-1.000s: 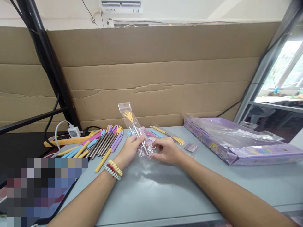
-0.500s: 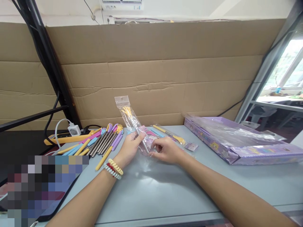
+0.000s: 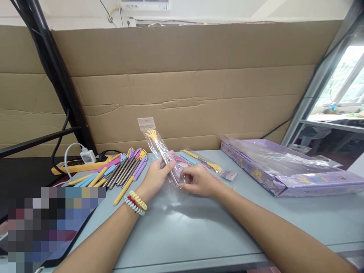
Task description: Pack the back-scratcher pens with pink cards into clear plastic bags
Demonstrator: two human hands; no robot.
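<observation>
Where left hand (image 3: 155,178) meets right hand (image 3: 199,181), clear bag (image 3: 153,138), lower end unseen.

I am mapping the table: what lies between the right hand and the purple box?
In the head view, a bagged yellow scratcher and a small clear packet lie on the table between the right hand and the purple box.

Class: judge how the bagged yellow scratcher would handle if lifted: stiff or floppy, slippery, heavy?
Probably stiff: the bag stands tilted up past the left hand without sagging, likely propped by the scratcher's metal shaft. Likely slippery: its film is glossy. Probably light: the right hand pinches only its lower end.
</observation>
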